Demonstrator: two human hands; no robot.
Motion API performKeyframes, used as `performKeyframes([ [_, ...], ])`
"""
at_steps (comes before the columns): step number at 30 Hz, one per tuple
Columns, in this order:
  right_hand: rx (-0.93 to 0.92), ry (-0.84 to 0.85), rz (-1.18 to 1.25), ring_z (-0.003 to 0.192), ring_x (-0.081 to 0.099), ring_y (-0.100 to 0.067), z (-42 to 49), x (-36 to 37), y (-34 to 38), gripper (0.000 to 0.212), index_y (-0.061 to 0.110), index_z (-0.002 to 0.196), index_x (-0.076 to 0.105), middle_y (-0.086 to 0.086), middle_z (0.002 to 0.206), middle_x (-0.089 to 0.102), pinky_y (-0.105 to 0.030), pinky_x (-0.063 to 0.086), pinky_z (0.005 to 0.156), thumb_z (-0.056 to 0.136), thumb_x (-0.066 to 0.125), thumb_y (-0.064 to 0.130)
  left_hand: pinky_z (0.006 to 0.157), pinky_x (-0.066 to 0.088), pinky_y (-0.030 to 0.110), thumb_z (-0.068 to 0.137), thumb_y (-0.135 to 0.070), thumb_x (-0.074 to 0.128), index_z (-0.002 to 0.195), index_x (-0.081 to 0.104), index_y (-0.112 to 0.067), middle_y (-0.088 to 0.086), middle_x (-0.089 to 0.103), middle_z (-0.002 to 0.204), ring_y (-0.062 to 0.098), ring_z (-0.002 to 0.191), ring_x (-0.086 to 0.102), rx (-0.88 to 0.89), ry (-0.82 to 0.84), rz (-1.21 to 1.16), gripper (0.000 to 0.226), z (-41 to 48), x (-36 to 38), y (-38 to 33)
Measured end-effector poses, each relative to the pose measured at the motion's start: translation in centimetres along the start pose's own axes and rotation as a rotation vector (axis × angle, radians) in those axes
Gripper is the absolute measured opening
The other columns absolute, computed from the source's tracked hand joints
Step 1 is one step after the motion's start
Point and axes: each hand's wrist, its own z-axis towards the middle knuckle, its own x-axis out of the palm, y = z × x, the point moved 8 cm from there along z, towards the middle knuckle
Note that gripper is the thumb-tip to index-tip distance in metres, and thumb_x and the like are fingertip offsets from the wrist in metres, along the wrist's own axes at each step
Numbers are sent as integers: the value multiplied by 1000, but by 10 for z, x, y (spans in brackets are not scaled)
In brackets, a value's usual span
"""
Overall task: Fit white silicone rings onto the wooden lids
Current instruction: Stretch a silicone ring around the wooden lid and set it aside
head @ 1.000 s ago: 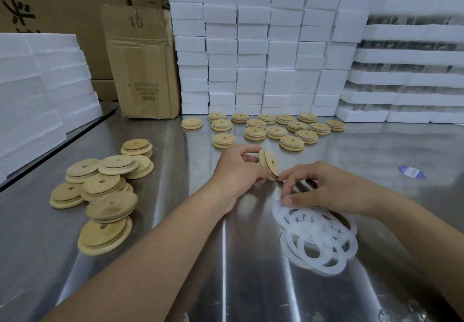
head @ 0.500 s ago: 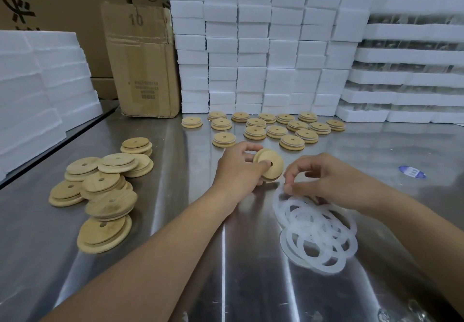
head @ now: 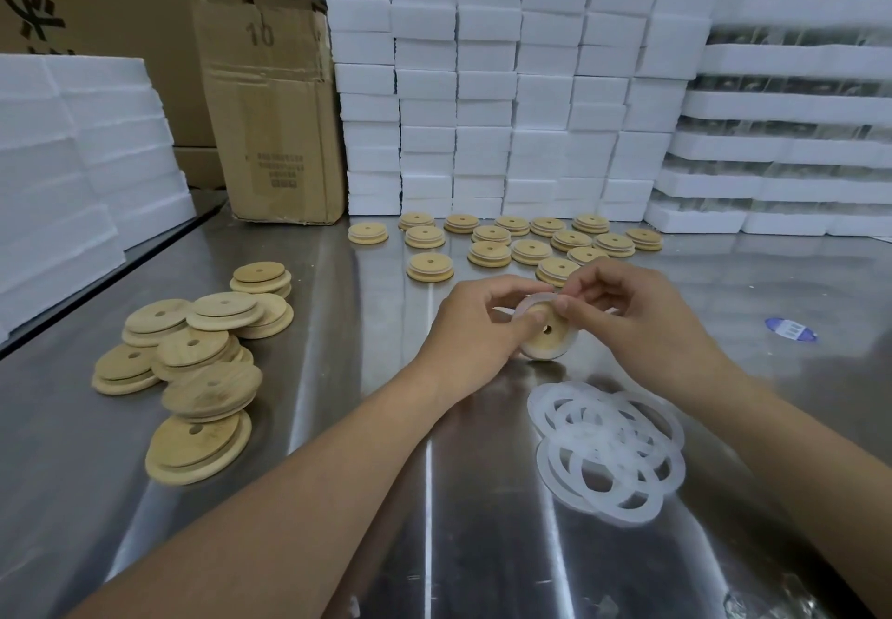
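My left hand (head: 475, 324) grips a round wooden lid (head: 548, 336) with a centre hole, held above the steel table (head: 376, 498) with its face tilted toward me. My right hand (head: 637, 316) pinches a white silicone ring (head: 533, 300) against the lid's upper edge. The ring partly wraps the lid's rim. A loose pile of white rings (head: 610, 449) lies on the table just below my right hand. A heap of bare wooden lids (head: 193, 357) sits at the left. Several lids with rings (head: 531, 244) lie in rows at the back.
White foam blocks (head: 507, 87) are stacked along the back, and more foam slabs (head: 72, 159) stand at the left. A worn cardboard box (head: 270, 121) stands at the back left. A small blue label (head: 790, 329) lies on the table at the right.
My right hand lifted a ring from the pile up to the lid. My left hand turned the lid from edge-on to face me and raised it slightly.
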Motion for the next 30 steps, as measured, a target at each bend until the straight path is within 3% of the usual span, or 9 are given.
performKeyframes([
  [2, -9, -26, -15, 77, 66, -7, 0, -1, 1, 7, 19, 90, 72, 8, 80, 73, -12, 48, 71, 94, 78, 16, 93, 62, 39, 101, -17, 74, 113, 83, -31, -14, 81, 107, 14, 104, 76, 39, 5, 36, 21, 0, 2, -4],
  [5, -20, -37, -49, 77, 65, -2, -1, -2, 1, 7, 21, 91, 73, 8, 81, 73, -9, 47, 70, 94, 78, 17, 90, 57, 30, 104, -21, 71, 114, 83, -31, -18, 80, 105, 8, 102, 73, 52, -11, 66, 19, -2, 0, -9],
  [11, -12, -43, -128, 92, 68, 0, -1, -1, -1, 12, 32, 87, 72, 21, 90, 73, -9, 48, 71, 95, 77, 25, 103, 58, 42, 103, -19, 71, 115, 83, -24, -13, 81, 108, 11, 109, 73, 77, -16, 87, 17, -3, -1, -12],
  [18, -7, -39, -76, 90, 73, -5, 0, -1, -6, 10, 29, 88, 72, 15, 90, 75, -20, 55, 78, 95, 77, 25, 103, 58, 40, 98, -27, 77, 104, 81, -36, -18, 79, 105, 7, 107, 72, 124, -53, 90, 12, -1, -2, -13],
  [21, 5, -34, -73, 91, 73, -4, 0, -1, -8, 10, 30, 87, 72, 15, 91, 75, -25, 56, 82, 95, 78, 26, 102, 58, 40, 98, -30, 77, 103, 81, -33, -17, 79, 103, 7, 105, 73, 129, -59, 78, 7, 0, -2, -12],
  [30, 7, 3, -110, 88, 72, -2, 2, -2, -6, 8, 24, 88, 74, 16, 88, 75, -12, 51, 80, 95, 78, 22, 91, 60, 26, 96, -15, 79, 92, 76, -26, -10, 79, 93, 6, 94, 76, 114, -98, 49, 12, 1, -6, -9],
])
